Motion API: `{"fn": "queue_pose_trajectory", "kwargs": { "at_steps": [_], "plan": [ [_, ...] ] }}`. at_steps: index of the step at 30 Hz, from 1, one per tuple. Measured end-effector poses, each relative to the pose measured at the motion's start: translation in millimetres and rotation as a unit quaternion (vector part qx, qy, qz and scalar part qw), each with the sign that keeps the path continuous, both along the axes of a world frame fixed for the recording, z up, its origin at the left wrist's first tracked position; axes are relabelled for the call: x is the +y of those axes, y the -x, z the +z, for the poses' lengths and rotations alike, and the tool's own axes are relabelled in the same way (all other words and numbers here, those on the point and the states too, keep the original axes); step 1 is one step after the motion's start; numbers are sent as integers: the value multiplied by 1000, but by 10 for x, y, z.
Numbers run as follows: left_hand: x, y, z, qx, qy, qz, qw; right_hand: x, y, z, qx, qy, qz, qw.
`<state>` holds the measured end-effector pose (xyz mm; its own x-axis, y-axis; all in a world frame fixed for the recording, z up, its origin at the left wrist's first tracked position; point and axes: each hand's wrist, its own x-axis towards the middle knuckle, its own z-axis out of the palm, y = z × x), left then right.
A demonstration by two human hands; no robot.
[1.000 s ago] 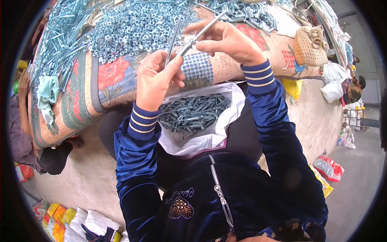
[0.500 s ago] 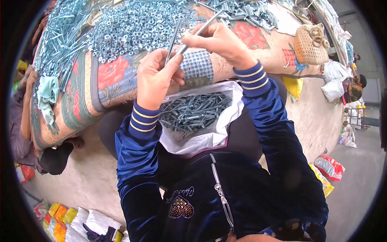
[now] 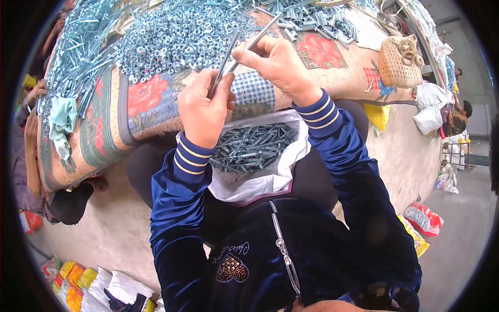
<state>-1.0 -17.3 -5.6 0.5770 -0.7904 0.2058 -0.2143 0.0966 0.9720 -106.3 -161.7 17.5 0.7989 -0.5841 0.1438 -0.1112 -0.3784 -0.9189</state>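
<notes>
My left hand point(image 3: 204, 106) grips a long grey metal bolt point(image 3: 224, 58) that points up and away from me. My right hand point(image 3: 275, 63) pinches a second long bolt point(image 3: 264, 31) just beside it; their lower ends nearly touch between my hands. Both hands hover over the near edge of a cloth-covered table point(image 3: 156, 104). On my lap below them lies an open white sack point(image 3: 260, 179) full of finished bolts point(image 3: 249, 145). A big heap of small metal nuts point(image 3: 176, 36) lies on the table just beyond my hands.
Long bolts point(image 3: 73, 57) are piled along the table's left side, with a pale green rag point(image 3: 62, 119) on them. More bolts point(image 3: 317, 21) lie at the far right. A woven basket point(image 3: 399, 62) sits on the right end. Packets point(image 3: 423, 218) lie on the concrete floor; another person point(image 3: 457, 122) is far right.
Both hands have stayed over the table edge; my right hand has shifted slightly with its bolt. The sack on my lap has not moved.
</notes>
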Motion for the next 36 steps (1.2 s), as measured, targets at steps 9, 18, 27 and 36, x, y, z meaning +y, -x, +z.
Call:
{"fn": "queue_pose_trajectory", "kwargs": {
  "at_steps": [9, 18, 27, 36],
  "plan": [
    [6, -362, 15, 292, -32, -74, 953, 59, 419, 548, 25, 220, 68, 973],
    [3, -375, -90, 328, -6, -91, 940, 653, 632, 1161, -330, 66, 497, 800],
    [-56, -287, -47, 352, -65, -167, 919, -1352, 271, -372, 234, 437, -173, 851],
    [-3, -189, -14, 282, -160, -231, 917, -772, 290, 157, -25, 87, 53, 994]
  ]
}}
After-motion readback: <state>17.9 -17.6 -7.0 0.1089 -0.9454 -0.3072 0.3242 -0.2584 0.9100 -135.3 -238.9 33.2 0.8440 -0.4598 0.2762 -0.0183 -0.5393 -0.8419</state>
